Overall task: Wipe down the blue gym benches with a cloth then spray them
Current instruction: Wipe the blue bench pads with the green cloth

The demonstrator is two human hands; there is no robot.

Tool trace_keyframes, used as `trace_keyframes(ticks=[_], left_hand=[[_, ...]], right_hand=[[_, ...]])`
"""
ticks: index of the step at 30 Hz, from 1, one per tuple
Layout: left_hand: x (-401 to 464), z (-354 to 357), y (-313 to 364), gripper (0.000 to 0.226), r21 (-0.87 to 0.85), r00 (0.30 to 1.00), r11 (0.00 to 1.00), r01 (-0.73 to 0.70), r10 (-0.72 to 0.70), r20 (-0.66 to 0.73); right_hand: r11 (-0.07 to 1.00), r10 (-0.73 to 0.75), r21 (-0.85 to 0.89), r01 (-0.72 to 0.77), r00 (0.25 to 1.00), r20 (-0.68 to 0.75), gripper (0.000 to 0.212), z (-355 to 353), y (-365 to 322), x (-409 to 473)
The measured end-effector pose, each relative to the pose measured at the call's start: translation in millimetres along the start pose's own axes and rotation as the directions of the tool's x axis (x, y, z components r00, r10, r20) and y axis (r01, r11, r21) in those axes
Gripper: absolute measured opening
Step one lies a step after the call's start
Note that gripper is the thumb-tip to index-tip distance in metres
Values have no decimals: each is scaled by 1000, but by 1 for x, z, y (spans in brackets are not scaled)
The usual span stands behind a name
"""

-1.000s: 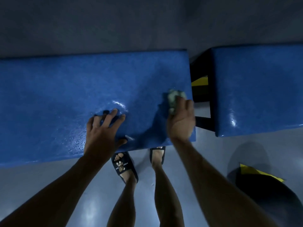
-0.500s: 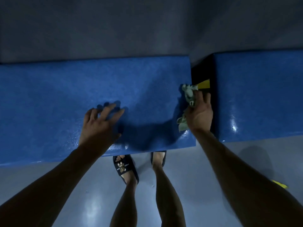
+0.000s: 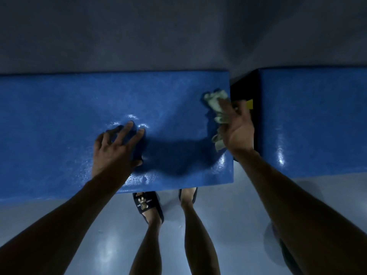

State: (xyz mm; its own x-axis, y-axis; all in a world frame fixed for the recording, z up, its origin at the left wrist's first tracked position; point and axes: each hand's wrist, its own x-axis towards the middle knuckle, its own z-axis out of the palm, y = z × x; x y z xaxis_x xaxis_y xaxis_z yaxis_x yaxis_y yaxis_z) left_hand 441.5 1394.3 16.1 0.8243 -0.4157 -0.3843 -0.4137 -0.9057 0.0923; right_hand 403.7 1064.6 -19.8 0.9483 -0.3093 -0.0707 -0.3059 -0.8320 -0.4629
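- From the head camera, looking straight down, I see two dark sandals: the left sandal point(image 3: 148, 205) with a pale print across its strap, and the right sandal point(image 3: 188, 194) mostly tucked under the bench edge.
- A black gap point(image 3: 243, 88) separates the two benches, with a small yellow patch point(image 3: 249, 104) showing inside it, just past my right fingers. I cannot tell what the patch belongs to.
- My own forearms cross the lower part of the view and cover part of the near bench's front edge.
- My left hand point(image 3: 113, 149) rests on the near bench point(image 3: 59, 126), fingers spread and nearly straight, fingertips pressing the padded top; it holds nothing.
- My right hand point(image 3: 237, 130) is at the right end of that bench, over the edge beside the gap. It holds a crumpled pale green cloth point(image 3: 215, 104); the cloth bunches out past the fingers onto the bench top and hangs below the palm. The fingers are only loosely curled, and I cannot see the thumb.
- The bench top is glossy blue with a fine pebbled texture, with bright glints near my left fingertips and along the near right corner.
- The second bench point(image 3: 317, 120) lies to the right, same blue, untouched by either hand.
- The floor point(image 3: 238, 215) is smooth grey and reflective; beyond the benches is a plain grey surface in dim light.
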Motion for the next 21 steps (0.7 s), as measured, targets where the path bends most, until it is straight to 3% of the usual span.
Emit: trace_keyframes(ticks=[3, 5, 6, 8, 11, 13, 15, 17, 21], left_hand=[[1, 1, 1, 99, -2, 1000, 1000, 5, -5, -3], [2, 2, 2, 98, -13, 1000, 1000, 7, -7, -8], [3, 2, 2, 98, -14, 1000, 1000, 8, -8, -15], [4, 2, 2, 99, -1, 1000, 1000, 13, -13, -19], [5, 3, 2, 100, 17, 1000, 1000, 10, -9, -27], [5, 3, 3, 101, 17, 999, 1000, 10, -10, -32], [6, 3, 2, 101, 13, 999, 1000, 6, -6, -37], [6, 3, 2, 101, 9, 999, 1000, 6, -5, -35], [7, 4, -1, 101, 14, 1000, 1000, 3, -3, -16]], right_hand=[[941, 338, 81, -329, 924, -177, 70, 14, -19, 11], [917, 394, 132, -376, 903, -170, 66, 27, -52, 6], [939, 327, 141, -314, 941, -85, 61, 35, -71, 0], [996, 19, 84, -28, 994, 108, 57, 50, -106, -18], [912, -400, 0, 410, 889, 222, 56, 55, -110, -25], [857, -481, -55, 512, 834, 272, 68, 43, -81, -5], [925, -335, -86, 370, 902, 274, 70, 21, -45, 20], [980, -144, -112, 164, 974, 174, 68, -3, -16, 40], [982, 57, -181, -52, 998, 26, 70, 2, -32, 46]])
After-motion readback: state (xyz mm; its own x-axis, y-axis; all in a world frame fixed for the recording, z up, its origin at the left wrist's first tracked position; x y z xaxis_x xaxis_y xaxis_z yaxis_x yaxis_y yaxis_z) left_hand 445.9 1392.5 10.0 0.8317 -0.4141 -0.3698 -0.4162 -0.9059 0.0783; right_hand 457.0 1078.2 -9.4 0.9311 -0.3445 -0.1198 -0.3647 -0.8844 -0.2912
